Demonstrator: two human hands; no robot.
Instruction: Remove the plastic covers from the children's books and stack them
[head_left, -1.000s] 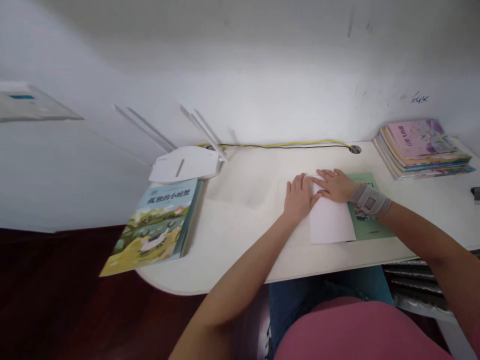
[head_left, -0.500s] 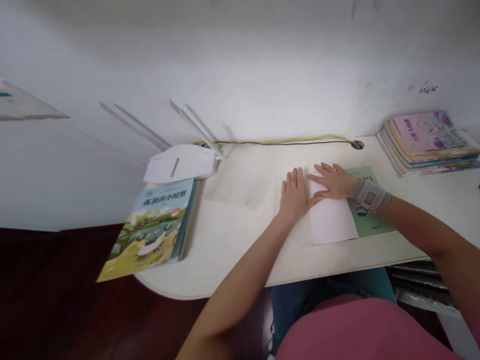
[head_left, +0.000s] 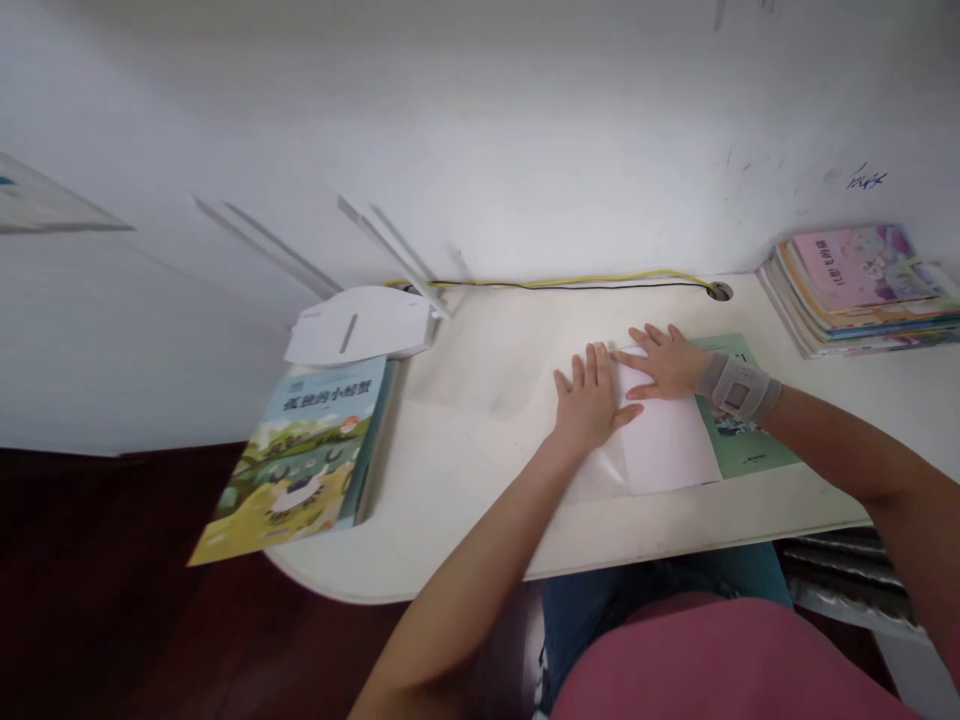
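Two open hands, flat on paper, holding nothing. Left hand (head_left: 589, 400) palm down, fingers spread a little, resting on the left edge of the white paper (head_left: 667, 450), right at the fold. Right hand (head_left: 664, 362) flat too, fingers pointing left, lying on the top part of the same paper, just beside the left one. No pinching, no gripping, only pressing down.

White paper lying near the front edge of the desk (head_left: 480, 480), over the left part of the green book (head_left: 754, 445), with the book's right side peeking out below the wrist band (head_left: 739, 388).

To do this well:
- Press with the whole palm, not just the fingertips.
- Hold the paper down with the right hand to stop any slipping.
- Slide the left hand slowly along the fold, top to bottom, for a sharp, straight line.
- Check the paper's edge against the book's edge before pushing hard.
- Go gently near the small crinkle at the bottom left corner, to avoid a tear.

Off to the left, well apart: a picture book (head_left: 300, 455) hanging over the desk edge, and a white router (head_left: 360, 325). Far right: a stack of books (head_left: 862, 290).
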